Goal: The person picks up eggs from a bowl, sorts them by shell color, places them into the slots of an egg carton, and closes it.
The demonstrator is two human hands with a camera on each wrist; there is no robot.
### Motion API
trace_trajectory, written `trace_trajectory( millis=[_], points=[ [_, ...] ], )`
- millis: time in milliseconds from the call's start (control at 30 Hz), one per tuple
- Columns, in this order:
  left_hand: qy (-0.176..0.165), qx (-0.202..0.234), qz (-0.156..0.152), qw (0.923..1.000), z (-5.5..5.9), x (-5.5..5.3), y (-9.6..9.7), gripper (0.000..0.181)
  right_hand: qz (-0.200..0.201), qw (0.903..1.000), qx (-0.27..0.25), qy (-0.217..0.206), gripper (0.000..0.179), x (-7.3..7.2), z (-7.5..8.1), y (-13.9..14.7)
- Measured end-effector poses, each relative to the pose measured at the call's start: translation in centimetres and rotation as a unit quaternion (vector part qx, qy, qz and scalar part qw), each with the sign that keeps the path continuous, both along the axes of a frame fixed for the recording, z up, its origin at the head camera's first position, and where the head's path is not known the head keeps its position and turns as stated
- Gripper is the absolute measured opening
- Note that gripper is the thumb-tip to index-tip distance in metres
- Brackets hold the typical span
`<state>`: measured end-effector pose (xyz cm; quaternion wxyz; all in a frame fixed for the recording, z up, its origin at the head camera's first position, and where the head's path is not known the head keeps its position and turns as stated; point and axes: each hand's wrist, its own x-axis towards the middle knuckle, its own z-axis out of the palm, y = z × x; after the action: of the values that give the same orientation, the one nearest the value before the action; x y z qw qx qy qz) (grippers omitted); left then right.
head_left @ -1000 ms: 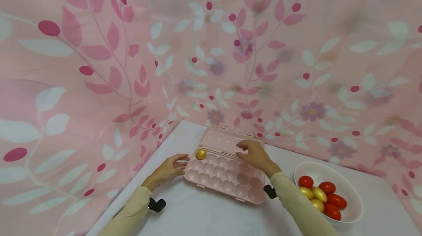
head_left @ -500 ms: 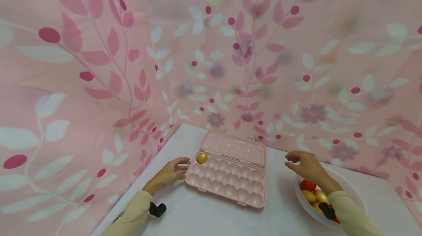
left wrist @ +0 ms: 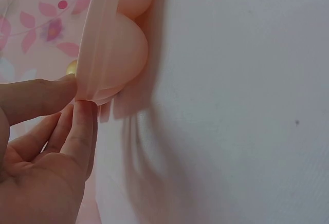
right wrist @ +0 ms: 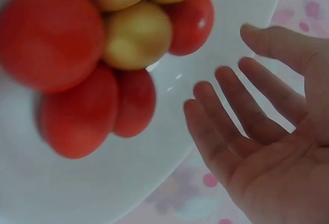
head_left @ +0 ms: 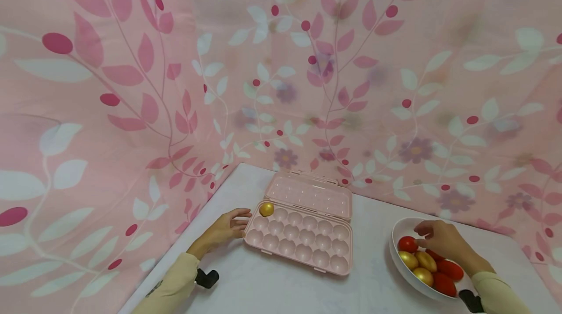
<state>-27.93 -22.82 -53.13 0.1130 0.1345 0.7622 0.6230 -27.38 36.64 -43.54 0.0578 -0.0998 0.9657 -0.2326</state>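
Noted right hand [head_left: 445,243] shifted from over tray [head_left: 291,232] to over bowl [head_left: 400,227].
Logged it as empty, fingers spread, clear of eggs [head_left: 423,276] in bowl, red and gold. Found gold egg [head_left: 266,209] unmoved in tray's far-left cup. Saw left hand [head_left: 224,226] at tray's left end, thumb and fingertips at rim; cannot tell whether pinching or just touching. Judged: one cup filled, fetching under way, filling barely begun.

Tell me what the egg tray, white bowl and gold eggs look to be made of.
Egg tray: likely moulded plastic, smooth, judging by its continuous rounded cups.
White bowl: glossy, with small bright reflections; plastic or glazed ceramic, hard to say.
Gold eggs: perhaps a metallic-looking coating, given their sheen; the core is unseen.
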Motion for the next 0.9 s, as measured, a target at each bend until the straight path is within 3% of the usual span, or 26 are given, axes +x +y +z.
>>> trace_trajectory(
  millis=[233,500,900],
  points=[
    [-0.005,-0.002,0.001,1.0,0.1,0.1,0.1,0.066,0.002,0.9983,0.024,-0.053,0.031,0.2,-1.4,1.6],
    [-0.011,-0.011,0.012,0.9998,0.2,0.1,0.0,0.064,-0.011,0.9966,0.058,-0.058,0.03,0.2,-2.2,1.5],
    [-0.004,0.001,0.002,1.0,0.3,0.4,0.2,0.065,-0.034,0.9944,0.066,-0.075,0.023,0.4,-2.9,0.1]
  ],
)
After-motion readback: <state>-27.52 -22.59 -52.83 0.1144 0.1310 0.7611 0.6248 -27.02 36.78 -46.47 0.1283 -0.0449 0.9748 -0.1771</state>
